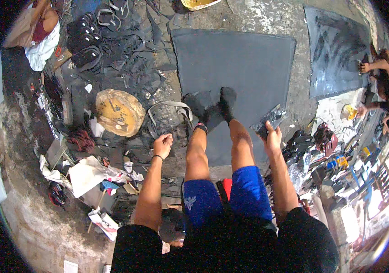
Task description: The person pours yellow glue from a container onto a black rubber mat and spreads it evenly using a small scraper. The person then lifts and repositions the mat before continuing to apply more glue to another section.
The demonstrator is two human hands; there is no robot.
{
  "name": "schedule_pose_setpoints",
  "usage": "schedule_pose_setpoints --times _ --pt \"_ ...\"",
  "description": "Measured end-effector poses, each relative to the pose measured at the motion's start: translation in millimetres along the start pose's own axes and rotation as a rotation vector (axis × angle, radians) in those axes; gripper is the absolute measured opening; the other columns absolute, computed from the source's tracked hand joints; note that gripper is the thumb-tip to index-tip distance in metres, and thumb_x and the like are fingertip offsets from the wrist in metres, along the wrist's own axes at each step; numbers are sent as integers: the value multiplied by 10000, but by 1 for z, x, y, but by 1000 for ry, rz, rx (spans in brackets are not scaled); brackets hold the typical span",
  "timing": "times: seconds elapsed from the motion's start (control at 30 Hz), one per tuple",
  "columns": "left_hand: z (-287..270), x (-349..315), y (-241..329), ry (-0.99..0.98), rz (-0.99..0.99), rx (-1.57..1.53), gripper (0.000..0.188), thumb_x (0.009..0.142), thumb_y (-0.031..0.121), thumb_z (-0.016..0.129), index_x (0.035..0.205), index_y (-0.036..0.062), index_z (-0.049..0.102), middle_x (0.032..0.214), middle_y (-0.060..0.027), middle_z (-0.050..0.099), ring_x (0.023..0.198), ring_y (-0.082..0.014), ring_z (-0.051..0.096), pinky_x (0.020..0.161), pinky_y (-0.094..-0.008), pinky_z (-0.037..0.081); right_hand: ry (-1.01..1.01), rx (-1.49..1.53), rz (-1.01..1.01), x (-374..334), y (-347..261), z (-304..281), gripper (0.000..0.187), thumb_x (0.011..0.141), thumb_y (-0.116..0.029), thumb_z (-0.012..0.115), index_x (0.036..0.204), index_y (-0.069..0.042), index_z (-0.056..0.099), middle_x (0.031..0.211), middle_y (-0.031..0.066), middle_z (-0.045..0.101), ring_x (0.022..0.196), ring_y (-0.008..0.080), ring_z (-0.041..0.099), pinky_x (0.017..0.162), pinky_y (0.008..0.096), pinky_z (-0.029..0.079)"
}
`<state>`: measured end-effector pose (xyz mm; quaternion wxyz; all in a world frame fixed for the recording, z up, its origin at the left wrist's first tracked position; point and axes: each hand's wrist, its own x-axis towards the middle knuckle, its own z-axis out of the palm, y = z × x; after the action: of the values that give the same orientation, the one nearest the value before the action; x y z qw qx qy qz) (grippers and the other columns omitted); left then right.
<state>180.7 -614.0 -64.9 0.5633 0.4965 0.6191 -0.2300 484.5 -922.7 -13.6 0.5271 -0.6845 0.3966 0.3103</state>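
In my right hand (272, 136) is a dark flat piece (268, 120) that looks like a scrap of rubber sheet, its far end glossy and uneven. It is held over the right edge of a large grey sheet (237, 59) on the ground. My feet, in dark socks, are on that sheet. My left hand (163, 146) is curled closed left of my knees; whatever may be inside its fingers is hidden. Just beyond it lies a grey strap loop (169, 105), and a round wooden block (120, 113) with a yellowish top stands to its left.
Dark sandals (85, 41) and black cut scraps (135, 54) lie far left. A yellow basin (200, 3) is at the top edge. At far right another person's hand (365, 67) touches a second dark sheet (335, 50). Clutter (335, 161) covers the ground at right.
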Motion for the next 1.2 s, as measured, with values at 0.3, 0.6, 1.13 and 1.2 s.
schedule_pose_setpoints --times 0.3,0.6,1.13,1.2 --pt "44 131 -64 342 42 -338 141 935 134 601 1060 77 630 821 0 608 603 -98 573 461 -256 442 14 -213 130 111 64 -97 898 872 -214 710 1460 109 113 1360 280 420 1166 318 536 912 411 494" --pt "-13 70 -90 461 255 54 270 938 257 623 1143 82 638 863 -24 648 690 -100 615 560 -272 495 102 -284 11 101 44 -107 622 875 -196 691 1321 90 365 1000 109 619 770 174 622 613 303 541" --pt "-37 -99 -173 88 -230 -301 232 978 199 531 1159 63 583 966 -65 665 779 -184 675 613 -316 560 179 -296 -89 7 91 -75 714 878 -181 678 1396 102 275 1100 176 586 877 226 633 607 339 540" --pt "-45 -145 -141 95 -99 -72 211 976 209 539 1107 53 596 948 -62 663 741 -171 664 601 -304 553 199 -225 -100 -14 95 -81 684 875 -176 675 1380 100 305 1054 163 599 849 217 634 587 332 536"
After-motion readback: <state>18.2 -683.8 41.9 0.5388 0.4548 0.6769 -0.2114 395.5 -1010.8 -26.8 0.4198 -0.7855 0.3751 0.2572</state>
